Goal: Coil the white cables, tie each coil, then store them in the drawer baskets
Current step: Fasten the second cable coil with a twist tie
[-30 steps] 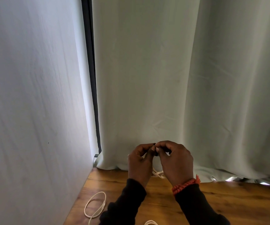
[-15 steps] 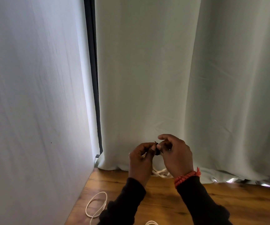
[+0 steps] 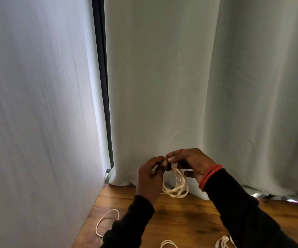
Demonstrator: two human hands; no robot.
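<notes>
White cable coil hangs above the worktop, loops drooping below & betw. both hands. Black tie sits at the coil's top. Left hand pinches coil just beside the tie; right hand pinches the tie's end from above-right, so it's the nearer one to cinch it. Other loose cables lie on the worktop near the sleeves.

Two hands, four white cables, one black tie
</notes>
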